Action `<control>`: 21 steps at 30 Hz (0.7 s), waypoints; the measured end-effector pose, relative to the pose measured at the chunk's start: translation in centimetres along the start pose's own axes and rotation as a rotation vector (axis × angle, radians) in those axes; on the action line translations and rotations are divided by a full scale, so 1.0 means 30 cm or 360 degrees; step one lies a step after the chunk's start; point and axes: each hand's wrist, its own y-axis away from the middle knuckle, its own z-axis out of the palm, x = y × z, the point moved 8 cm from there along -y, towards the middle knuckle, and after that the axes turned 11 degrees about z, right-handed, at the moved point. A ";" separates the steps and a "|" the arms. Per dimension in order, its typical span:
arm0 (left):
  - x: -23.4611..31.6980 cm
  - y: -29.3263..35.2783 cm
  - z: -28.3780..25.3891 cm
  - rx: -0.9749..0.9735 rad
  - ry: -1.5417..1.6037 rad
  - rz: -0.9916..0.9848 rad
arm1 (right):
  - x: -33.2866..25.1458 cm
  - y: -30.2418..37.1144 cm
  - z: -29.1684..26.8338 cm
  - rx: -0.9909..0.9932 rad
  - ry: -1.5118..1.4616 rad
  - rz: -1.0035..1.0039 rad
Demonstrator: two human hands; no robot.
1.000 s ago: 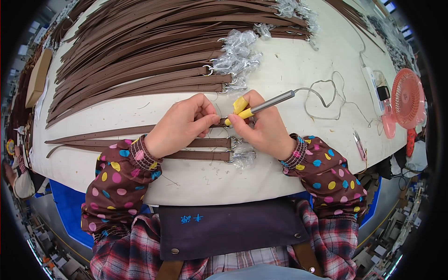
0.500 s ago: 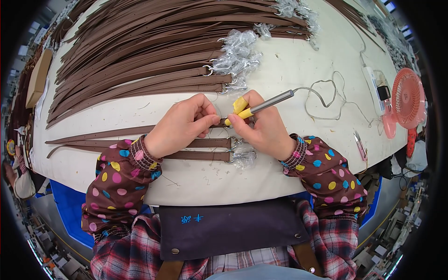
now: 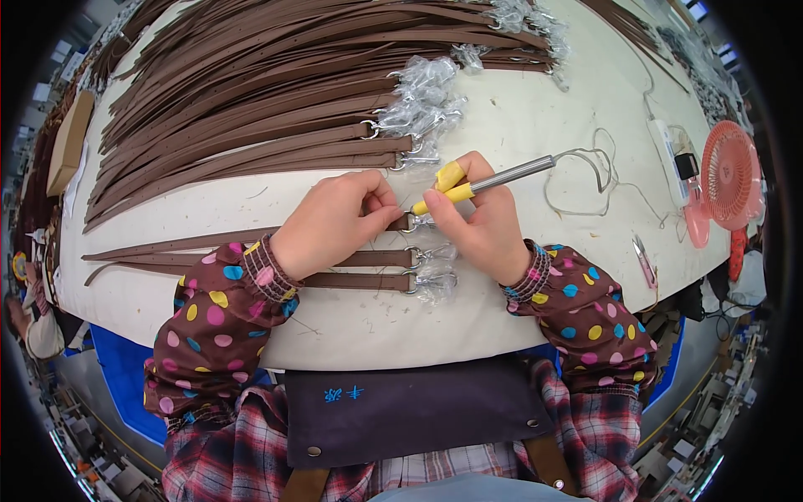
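Observation:
My left hand [image 3: 339, 219] is closed, thumb and fingertips pinched at the hardware end of a brown leather strap [image 3: 226, 240] lying across the table. A metal clasp in clear plastic wrap [image 3: 424, 221] shows at that end, partly behind my right thumb. My right hand [image 3: 483, 219] grips a corded pen-shaped tool [image 3: 512, 173] with a grey metal body and yellow front part. Its tip points down-left, close to the strap end; contact cannot be told. Yellow tape [image 3: 449, 175] wraps my right index finger. Two more straps [image 3: 376, 258] with wrapped clasps lie just nearer me.
Many brown straps [image 3: 251, 109] are piled at the far left, with plastic-wrapped hardware [image 3: 422, 92]. On the right are the tool's grey cord [image 3: 552, 188], a white power strip [image 3: 667, 159], a pink fan [image 3: 729, 176] and small snips [image 3: 644, 261]. A cardboard box [image 3: 70, 142] stands at the left edge.
The tool and my right hand have shifted slightly right, the tip lifting a little. My left hand has moved slightly right and turned, and more of the strap's wrapped clasp shows.

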 end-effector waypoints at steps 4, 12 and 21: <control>-0.047 0.021 0.003 0.0065 0.0456 -0.0218 | 0.026 -0.001 0.031 -0.0159 -0.0088 0.0243; -0.081 0.029 0.009 0.0143 0.0826 -0.0192 | 0.027 -0.003 0.043 -0.0182 0.0007 0.0221; -0.083 0.030 0.012 0.0125 0.0855 -0.0191 | 0.028 -0.004 0.047 -0.0152 0.0093 0.0174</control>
